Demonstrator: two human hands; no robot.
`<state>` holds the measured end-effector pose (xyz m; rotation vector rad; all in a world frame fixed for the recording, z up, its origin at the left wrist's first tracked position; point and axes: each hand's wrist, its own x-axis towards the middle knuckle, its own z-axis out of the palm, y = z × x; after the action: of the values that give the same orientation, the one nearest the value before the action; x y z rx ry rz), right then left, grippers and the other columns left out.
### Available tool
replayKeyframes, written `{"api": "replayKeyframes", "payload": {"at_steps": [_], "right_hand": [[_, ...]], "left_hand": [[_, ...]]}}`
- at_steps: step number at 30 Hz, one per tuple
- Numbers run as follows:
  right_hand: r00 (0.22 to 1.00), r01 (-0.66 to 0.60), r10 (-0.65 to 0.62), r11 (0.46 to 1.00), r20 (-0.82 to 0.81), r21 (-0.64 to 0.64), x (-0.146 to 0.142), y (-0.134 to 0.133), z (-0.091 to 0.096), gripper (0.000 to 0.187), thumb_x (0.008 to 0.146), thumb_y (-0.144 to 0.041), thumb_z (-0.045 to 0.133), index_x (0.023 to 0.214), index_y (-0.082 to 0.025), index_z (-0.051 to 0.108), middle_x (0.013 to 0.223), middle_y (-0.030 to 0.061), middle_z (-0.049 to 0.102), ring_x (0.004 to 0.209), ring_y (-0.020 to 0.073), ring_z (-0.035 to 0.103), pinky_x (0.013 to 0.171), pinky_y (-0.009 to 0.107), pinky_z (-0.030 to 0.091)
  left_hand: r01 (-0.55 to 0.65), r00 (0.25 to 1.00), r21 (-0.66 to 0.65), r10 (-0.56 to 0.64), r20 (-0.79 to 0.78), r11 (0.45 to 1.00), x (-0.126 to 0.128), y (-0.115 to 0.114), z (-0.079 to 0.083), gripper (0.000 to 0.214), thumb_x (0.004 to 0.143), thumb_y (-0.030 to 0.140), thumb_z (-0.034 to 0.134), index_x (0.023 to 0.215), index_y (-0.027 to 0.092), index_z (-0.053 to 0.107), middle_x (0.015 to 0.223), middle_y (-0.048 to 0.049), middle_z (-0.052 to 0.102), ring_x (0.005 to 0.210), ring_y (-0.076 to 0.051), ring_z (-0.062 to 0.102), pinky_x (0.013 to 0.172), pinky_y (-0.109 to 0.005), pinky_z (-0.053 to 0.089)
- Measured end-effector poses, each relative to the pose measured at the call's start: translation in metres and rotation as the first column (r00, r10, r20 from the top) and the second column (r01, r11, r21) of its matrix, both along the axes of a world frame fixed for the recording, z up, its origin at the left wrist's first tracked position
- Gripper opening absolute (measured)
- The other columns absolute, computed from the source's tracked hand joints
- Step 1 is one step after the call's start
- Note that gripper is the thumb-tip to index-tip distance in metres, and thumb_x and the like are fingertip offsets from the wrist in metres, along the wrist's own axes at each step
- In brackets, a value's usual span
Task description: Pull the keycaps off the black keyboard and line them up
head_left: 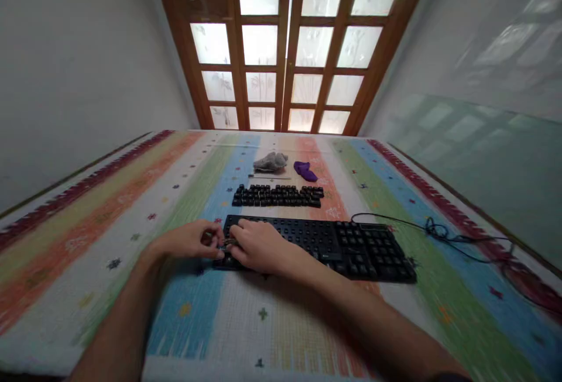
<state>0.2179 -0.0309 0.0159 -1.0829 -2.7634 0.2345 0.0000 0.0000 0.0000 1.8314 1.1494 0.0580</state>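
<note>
Beyond my keyboard (351,244), rows of loose black keycaps (278,196) lie on the striped cloth covering the surface (263,335), near its far edge but apart from it. Past them rest a thin rod (273,178), a crumpled grey cloth (270,162) and, to its right, a purple cloth (305,171). The cable (439,230) leaves the keyboard's far side and runs right, bunched in a tangle, well clear of my fingers. What blocks the view is my own right hand (261,247), lying over the left part of the keyboard, with the forearm crossing its near edge.

That hand has its fingers bent and drawn together at a small, blurred thing at the keyboard's left end; I can't tell whether they grip it. My left hand (193,240) curls in from the left, thumb and forefinger rounded towards each other beside that same thing; whether their tips pinch anything, I can't tell.
</note>
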Motion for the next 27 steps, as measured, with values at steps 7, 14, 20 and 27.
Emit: {"api": "replayKeyframes", "payload": {"at_steps": [7,14,20,27], "right_hand": [[0.998,-0.027,0.03,0.999,0.061,-0.035,-0.006,-0.002,-0.007,0.031,0.094,-0.033,0.05,0.099,-0.012,0.072,0.103,0.0151,0.067,0.082,0.0271,0.071,0.068,0.039,0.059],[0.996,-0.042,0.045,0.998,0.078,-0.041,-0.009,0.0,-0.009,0.025,0.092,-0.027,0.054,0.103,-0.011,0.07,0.107,0.0155,0.065,0.084,0.0269,0.071,0.066,0.038,0.059],[0.998,-0.05,0.05,0.999,0.041,-0.002,-0.013,0.0,-0.017,0.027,0.094,-0.027,0.047,0.106,-0.011,0.066,0.104,0.0144,0.065,0.082,0.0258,0.07,0.066,0.04,0.06],[0.995,-0.068,0.063,0.996,0.076,0.063,-0.014,-0.006,-0.019,0.027,0.094,-0.028,0.046,0.107,-0.009,0.061,0.107,0.0155,0.063,0.076,0.0248,0.068,0.058,0.039,0.058]], "left_hand": [[0.011,1.0,-0.019,-0.011,0.006,1.0,-0.002,0.0,0.001,0.038,0.069,0.049,0.073,0.081,0.016,0.056,0.068,0.0021,0.053,0.06,-0.012,0.047,0.057,-0.025,0.035],[0.004,1.0,-0.026,-0.003,0.03,1.0,0.001,-0.003,0.003,0.039,0.069,0.05,0.074,0.078,0.017,0.054,0.064,0.0041,0.049,0.057,-0.011,0.042,0.054,-0.024,0.032],[0.029,0.998,-0.019,-0.028,0.054,0.999,-0.001,-0.001,-0.002,0.04,0.071,0.051,0.071,0.079,0.017,0.053,0.062,0.0035,0.048,0.057,-0.011,0.042,0.052,-0.024,0.033],[0.064,0.998,0.045,-0.065,0.023,0.997,-0.003,0.001,-0.009,0.037,0.074,0.049,0.068,0.076,0.018,0.048,0.064,0.0031,0.046,0.056,-0.011,0.041,0.05,-0.023,0.03]]}}
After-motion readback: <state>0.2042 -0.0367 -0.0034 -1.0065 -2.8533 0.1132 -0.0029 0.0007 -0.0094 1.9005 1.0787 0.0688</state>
